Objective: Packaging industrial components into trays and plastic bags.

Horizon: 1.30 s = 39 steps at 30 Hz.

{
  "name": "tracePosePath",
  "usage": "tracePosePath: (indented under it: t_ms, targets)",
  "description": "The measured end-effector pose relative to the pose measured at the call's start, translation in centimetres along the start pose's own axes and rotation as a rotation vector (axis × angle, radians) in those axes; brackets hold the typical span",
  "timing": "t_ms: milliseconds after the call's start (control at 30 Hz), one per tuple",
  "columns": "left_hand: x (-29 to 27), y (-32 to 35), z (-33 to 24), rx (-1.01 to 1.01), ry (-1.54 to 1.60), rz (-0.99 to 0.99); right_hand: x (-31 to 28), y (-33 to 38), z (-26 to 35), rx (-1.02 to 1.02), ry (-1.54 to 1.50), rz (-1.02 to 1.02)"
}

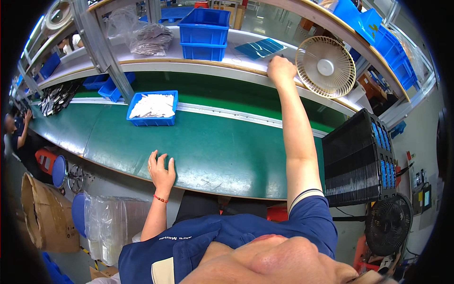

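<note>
My left hand [162,174] is over the near edge of the green work table [227,158], its fingers apart and nothing in them. On that table, farther off, sits a blue bin [151,121] full of small white pieces [153,106]. My right arm stretches out to the white shelf behind the table. There my right hand [282,70] has its fingers curled, next to some flat teal sheets [260,48]. Its fingertips are hidden from view, so what it grips, if anything, does not show. Just right of it is a pale round fan [325,66].
Stacked blue bins [204,35] and bagged grey pieces [151,39] stand on the shelf. A black rack [352,163] flanks the table's right end, above a black fan [388,225]. At left are a metal post [101,52], a carton [49,213] and another person [21,135].
</note>
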<state>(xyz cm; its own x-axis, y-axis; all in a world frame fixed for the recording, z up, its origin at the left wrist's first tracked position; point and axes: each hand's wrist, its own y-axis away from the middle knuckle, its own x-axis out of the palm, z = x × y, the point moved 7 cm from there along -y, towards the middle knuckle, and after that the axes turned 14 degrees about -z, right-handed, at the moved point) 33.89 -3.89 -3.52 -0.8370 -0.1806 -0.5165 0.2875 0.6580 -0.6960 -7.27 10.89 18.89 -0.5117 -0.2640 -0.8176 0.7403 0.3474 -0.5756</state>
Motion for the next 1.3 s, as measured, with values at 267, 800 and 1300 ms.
tracePosePath:
  t_ms: [267, 800, 1300]
  targets:
    - [0.0, 0.1, 0.0, -0.002, 0.009, -0.008, -1.7, 5.3, -1.9, -0.15, -0.175, -0.196]
    - [-14.1, 18.3, -0.1, -0.317, -0.232, 0.018, 6.8, 25.7, 3.2, -0.734, -0.719, 0.258]
    - [-27.1, 34.1, 14.1, -0.783, -1.038, -0.057, 8.2, 25.0, 3.2, -0.495, -0.47, 0.289]
